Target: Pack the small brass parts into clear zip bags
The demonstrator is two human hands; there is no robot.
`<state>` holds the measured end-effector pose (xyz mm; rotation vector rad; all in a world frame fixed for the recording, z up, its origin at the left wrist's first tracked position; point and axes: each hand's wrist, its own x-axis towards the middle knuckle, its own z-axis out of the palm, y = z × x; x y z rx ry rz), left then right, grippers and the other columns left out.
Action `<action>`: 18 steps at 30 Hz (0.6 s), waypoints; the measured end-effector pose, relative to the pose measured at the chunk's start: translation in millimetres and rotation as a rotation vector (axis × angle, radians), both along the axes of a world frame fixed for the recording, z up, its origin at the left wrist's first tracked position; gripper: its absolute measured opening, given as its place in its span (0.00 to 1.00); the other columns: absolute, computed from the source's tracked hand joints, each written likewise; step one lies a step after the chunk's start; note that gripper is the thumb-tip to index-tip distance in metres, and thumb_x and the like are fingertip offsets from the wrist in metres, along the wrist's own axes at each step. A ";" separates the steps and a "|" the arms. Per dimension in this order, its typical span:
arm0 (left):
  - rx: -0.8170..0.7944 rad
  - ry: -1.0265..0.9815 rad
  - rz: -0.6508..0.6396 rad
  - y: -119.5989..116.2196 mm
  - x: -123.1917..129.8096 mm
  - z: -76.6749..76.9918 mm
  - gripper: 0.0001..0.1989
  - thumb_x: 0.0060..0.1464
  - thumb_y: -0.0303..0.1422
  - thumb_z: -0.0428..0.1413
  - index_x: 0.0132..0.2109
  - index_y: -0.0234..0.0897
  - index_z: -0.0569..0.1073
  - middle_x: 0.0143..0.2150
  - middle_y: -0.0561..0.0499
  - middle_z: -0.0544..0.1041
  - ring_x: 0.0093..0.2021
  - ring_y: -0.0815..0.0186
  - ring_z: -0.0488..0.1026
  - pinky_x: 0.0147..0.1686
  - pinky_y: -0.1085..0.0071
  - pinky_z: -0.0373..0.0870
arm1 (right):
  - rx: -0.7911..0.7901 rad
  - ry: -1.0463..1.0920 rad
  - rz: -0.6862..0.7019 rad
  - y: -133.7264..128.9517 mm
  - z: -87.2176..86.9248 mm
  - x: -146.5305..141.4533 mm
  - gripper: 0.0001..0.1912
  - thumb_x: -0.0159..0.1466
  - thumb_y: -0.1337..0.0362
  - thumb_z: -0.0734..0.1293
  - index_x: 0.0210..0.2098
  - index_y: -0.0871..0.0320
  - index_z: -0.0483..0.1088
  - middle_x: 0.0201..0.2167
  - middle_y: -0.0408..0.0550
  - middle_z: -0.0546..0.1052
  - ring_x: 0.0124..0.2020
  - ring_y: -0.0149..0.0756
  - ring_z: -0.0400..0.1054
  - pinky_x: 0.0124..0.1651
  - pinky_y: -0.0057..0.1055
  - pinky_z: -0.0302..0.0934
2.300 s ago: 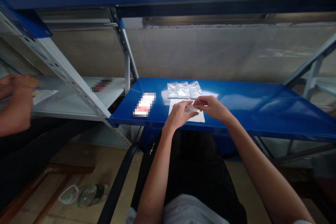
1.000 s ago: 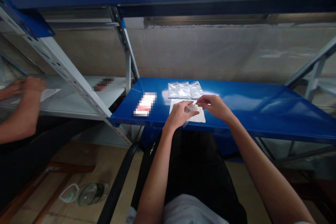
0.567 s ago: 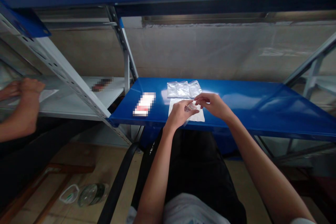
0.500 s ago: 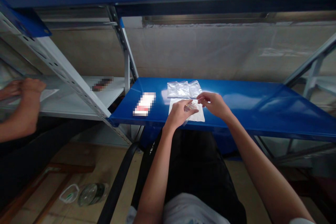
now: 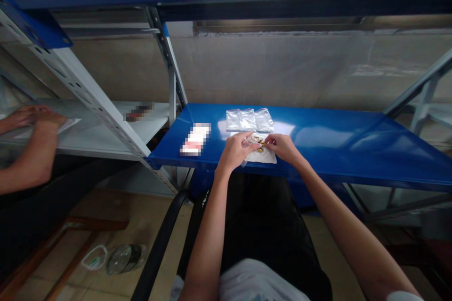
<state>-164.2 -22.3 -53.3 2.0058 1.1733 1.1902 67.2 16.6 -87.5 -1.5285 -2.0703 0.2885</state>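
Note:
My left hand [image 5: 236, 150] is closed on a clear plastic bag [image 5: 249, 142] above a white sheet [image 5: 266, 156]. Small yellowish and dark pieces [image 5: 260, 145] show on the sheet between my hands. My right hand [image 5: 282, 146] has its fingertips pinched together at the right side of these pieces; whatever is between the fingertips is too small to make out. Behind the sheet, three clear zip bags [image 5: 240, 120] lie side by side on the blue shelf [image 5: 328, 136].
A blurred white and red item [image 5: 196, 139] lies on the shelf's left part. Metal posts [image 5: 84, 89] frame the shelf. At the left, another person's hands [image 5: 44, 115] are over a grey shelf [image 5: 102, 136]. A clear bottle [image 5: 122, 259] lies on the floor.
My right hand has moved down and in to the pieces, its fingers closing. My left hand has shifted slightly left with the bag, and the yellowish pieces now show more clearly.

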 end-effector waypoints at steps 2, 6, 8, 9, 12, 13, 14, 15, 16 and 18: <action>0.000 0.005 -0.002 0.3 0.4 -0.7 0.26 0.57 0.44 0.67 0.59 0.36 0.79 0.56 0.42 0.82 0.51 0.55 0.81 0.56 0.62 0.75 | 0.001 -0.039 0.021 0.9 -0.5 0.3 0.06 0.62 0.66 0.69 0.34 0.59 0.80 0.30 0.50 0.81 0.30 0.38 0.70 0.36 0.31 0.58; -0.017 0.025 0.004 1.1 1.6 -1.4 0.26 0.57 0.43 0.68 0.59 0.37 0.80 0.55 0.42 0.83 0.51 0.56 0.81 0.56 0.63 0.75 | 0.001 -0.097 0.045 1.1 -1.8 -0.7 0.07 0.63 0.70 0.67 0.36 0.60 0.78 0.32 0.53 0.82 0.31 0.39 0.70 0.37 0.31 0.57; -0.019 0.025 0.008 1.3 2.1 -1.2 0.25 0.57 0.43 0.68 0.59 0.36 0.80 0.55 0.42 0.83 0.51 0.56 0.81 0.56 0.63 0.75 | -0.007 -0.111 0.049 0.6 -2.2 -0.9 0.07 0.63 0.71 0.67 0.37 0.61 0.78 0.33 0.54 0.82 0.33 0.40 0.70 0.38 0.31 0.57; -0.017 0.024 0.008 1.4 2.2 -1.1 0.25 0.57 0.42 0.67 0.59 0.36 0.80 0.55 0.42 0.83 0.50 0.56 0.81 0.56 0.63 0.75 | -0.011 -0.115 0.051 0.3 -2.2 -0.7 0.07 0.63 0.71 0.66 0.37 0.61 0.77 0.34 0.54 0.81 0.34 0.40 0.71 0.38 0.31 0.57; -0.016 0.021 0.006 1.5 2.2 -0.9 0.24 0.58 0.41 0.67 0.59 0.36 0.80 0.55 0.42 0.83 0.51 0.56 0.81 0.55 0.63 0.75 | -0.017 -0.106 0.055 0.3 -0.5 1.3 0.07 0.63 0.72 0.65 0.36 0.60 0.77 0.33 0.54 0.81 0.35 0.41 0.71 0.39 0.32 0.57; -0.017 0.019 0.005 1.5 2.1 -1.0 0.24 0.58 0.41 0.67 0.58 0.36 0.80 0.55 0.42 0.83 0.51 0.56 0.81 0.55 0.63 0.75 | -0.021 -0.085 0.054 0.4 1.1 2.3 0.07 0.63 0.71 0.65 0.35 0.60 0.76 0.33 0.53 0.80 0.34 0.41 0.71 0.39 0.32 0.57; -0.018 0.017 0.004 1.4 2.0 -1.2 0.24 0.58 0.41 0.67 0.58 0.36 0.80 0.55 0.42 0.83 0.51 0.56 0.81 0.55 0.63 0.75 | -0.025 -0.050 0.053 0.4 3.4 3.3 0.06 0.63 0.70 0.66 0.35 0.60 0.75 0.31 0.52 0.80 0.33 0.40 0.70 0.38 0.32 0.57; -0.018 0.011 0.000 1.4 2.1 -1.4 0.24 0.58 0.41 0.67 0.58 0.36 0.80 0.56 0.42 0.82 0.51 0.56 0.81 0.55 0.64 0.75 | -0.029 0.001 0.053 0.2 6.6 4.0 0.04 0.63 0.69 0.66 0.34 0.59 0.75 0.30 0.51 0.79 0.32 0.40 0.70 0.37 0.32 0.57; -0.019 0.000 -0.006 1.3 2.4 -1.6 0.24 0.58 0.41 0.67 0.58 0.36 0.80 0.56 0.42 0.82 0.51 0.56 0.81 0.54 0.64 0.75 | -0.034 0.066 0.058 -0.4 10.6 4.3 0.03 0.63 0.67 0.67 0.34 0.59 0.74 0.29 0.50 0.78 0.31 0.39 0.69 0.37 0.32 0.58; -0.029 -0.036 -0.033 1.0 3.6 -1.8 0.24 0.57 0.41 0.68 0.58 0.36 0.80 0.56 0.42 0.82 0.51 0.56 0.81 0.53 0.65 0.75 | -0.052 0.218 0.100 -3.2 20.8 2.8 0.06 0.62 0.62 0.69 0.34 0.58 0.73 0.28 0.48 0.77 0.30 0.38 0.68 0.35 0.32 0.58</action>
